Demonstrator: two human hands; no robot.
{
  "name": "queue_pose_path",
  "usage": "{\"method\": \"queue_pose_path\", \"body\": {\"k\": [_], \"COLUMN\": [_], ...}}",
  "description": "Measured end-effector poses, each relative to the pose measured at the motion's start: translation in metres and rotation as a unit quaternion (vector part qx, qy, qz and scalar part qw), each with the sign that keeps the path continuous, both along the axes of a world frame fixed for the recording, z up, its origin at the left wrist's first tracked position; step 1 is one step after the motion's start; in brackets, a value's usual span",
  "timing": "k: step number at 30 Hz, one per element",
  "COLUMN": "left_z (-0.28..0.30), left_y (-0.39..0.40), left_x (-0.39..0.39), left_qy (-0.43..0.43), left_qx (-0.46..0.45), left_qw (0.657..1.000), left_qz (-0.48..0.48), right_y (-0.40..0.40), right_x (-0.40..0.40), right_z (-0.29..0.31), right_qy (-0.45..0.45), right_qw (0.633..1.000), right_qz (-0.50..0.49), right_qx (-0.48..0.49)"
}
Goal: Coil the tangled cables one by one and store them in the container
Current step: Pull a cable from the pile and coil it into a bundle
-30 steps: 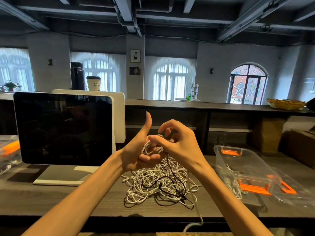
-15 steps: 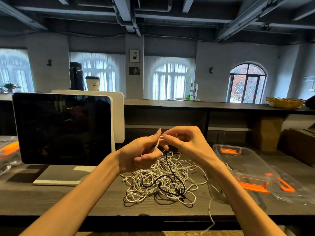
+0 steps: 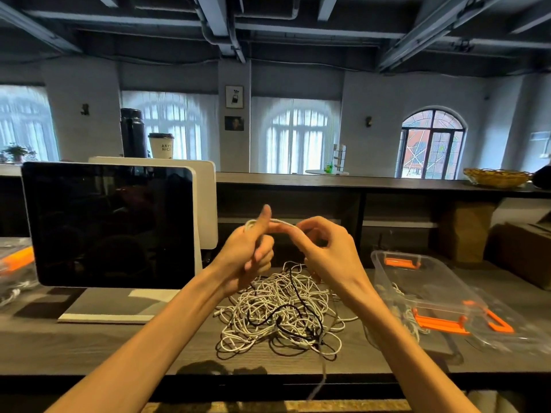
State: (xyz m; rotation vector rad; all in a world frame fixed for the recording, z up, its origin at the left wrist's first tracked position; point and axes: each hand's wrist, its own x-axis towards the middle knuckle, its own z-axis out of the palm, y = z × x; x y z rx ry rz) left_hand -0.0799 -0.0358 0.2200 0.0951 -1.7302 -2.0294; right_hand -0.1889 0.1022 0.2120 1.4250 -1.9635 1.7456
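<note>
Wood desk (image 3: 89,347), cable pile (image 3: 277,311), arched windows (image 3: 432,144)

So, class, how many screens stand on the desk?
2. A dark screen stands at the left of the desk; a white-backed screen stands right behind it, facing away and mostly hidden.

A single head-worn wide-angle view looks forward and slightly down from close above the near edge of the dark wood-grain desk (image 3: 89,347), toward arched windows.
</note>
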Motion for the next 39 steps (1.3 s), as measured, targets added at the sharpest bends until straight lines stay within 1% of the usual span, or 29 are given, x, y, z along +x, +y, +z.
{"method": "queue_pose_path", "body": {"k": [1, 2, 4, 7, 10, 13, 17, 21, 22, 24, 25, 27, 29, 30, 31, 33, 35, 36, 37, 39], "left_z": [0.001, 0.001, -0.002, -0.007, -0.008, -0.007, -0.007, -0.009, -0.008, -0.006, -0.005, -0.003, -0.004, -0.005, -0.007, -0.010, -0.013, -0.012, -0.010, -0.006], "left_y": [-0.002, -0.004, -0.007, -0.005, -0.004, -0.001, -0.003, -0.005, -0.003, 0.002, 0.002, 0.000, -0.005, -0.007, -0.011, -0.013, -0.010, -0.006, -0.001, 0.006], "left_x": [-0.001, -0.002, -0.004, -0.008, -0.009, -0.010, -0.010, -0.008, -0.007, -0.005, -0.005, -0.004, -0.004, -0.004, -0.005, -0.003, -0.001, 0.001, 0.005, 0.010], "left_qy": [0.019, 0.027, 0.023, 0.013, 0.019, 0.006, -0.012, -0.045, -0.045, -0.016, 0.004, 0.022, 0.017, -0.003, -0.035, -0.112, -0.158, -0.172, -0.184, -0.201], "left_qx": [0.025, 0.044, 0.061, 0.053, 0.043, 0.034, 0.013, -0.024, -0.009, 0.065, 0.092, 0.101, 0.078, 0.042, -0.012, -0.121, -0.164, -0.170, -0.170, -0.137], "left_qw": [0.999, 0.997, 0.994, 0.992, 0.993, 0.993, 0.991, 0.988, 0.991, 0.993, 0.991, 0.987, 0.986, 0.986, 0.985, 0.972, 0.965, 0.965, 0.966, 0.970], "left_qz": [0.031, 0.056, 0.087, 0.115, 0.104, 0.112, 0.129, 0.143, 0.128, 0.096, 0.100, 0.124, 0.149, 0.160, 0.170, 0.165, 0.134, 0.105, 0.068, -0.008], "right_y": [0.000, 0.000, -0.002, -0.006, -0.011, -0.013, -0.011, -0.013, -0.012, -0.011, -0.010, -0.006, -0.003, -0.001, 0.001, 0.005, 0.006, 0.006, 0.005, 0.002], "right_x": [0.000, 0.002, 0.008, 0.019, 0.024, 0.031, 0.038, 0.038, 0.039, 0.043, 0.045, 0.048, 0.050, 0.050, 0.050, 0.045, 0.042, 0.041, 0.041, 0.039], "right_z": [-0.003, -0.006, -0.012, -0.015, -0.019, -0.021, -0.021, -0.020, -0.019, -0.017, -0.017, -0.016, -0.017, -0.017, -0.016, -0.010, -0.004, -0.002, 0.001, 0.002], "right_qy": [-0.013, -0.005, 0.036, 0.103, 0.183, 0.245, 0.289, 0.338, 0.349, 0.364, 0.365, 0.370, 0.390, 0.401, 0.411, 0.424, 0.417, 0.381, 0.326, 0.206], "right_qw": [1.000, 1.000, 0.998, 0.993, 0.979, 0.965, 0.952, 0.934, 0.928, 0.919, 0.916, 0.907, 0.891, 0.885, 0.882, 0.886, 0.895, 0.912, 0.933, 0.968], "right_qz": [-0.012, -0.026, -0.042, -0.059, -0.081, -0.077, -0.040, -0.043, -0.043, -0.035, -0.026, -0.012, -0.005, -0.003, -0.003, -0.009, -0.008, 0.012, 0.041, 0.077], "right_qx": [0.003, 0.003, -0.009, -0.014, 0.033, 0.056, 0.092, 0.109, 0.121, 0.150, 0.167, 0.203, 0.233, 0.238, 0.232, 0.188, 0.160, 0.153, 0.145, 0.122]}}
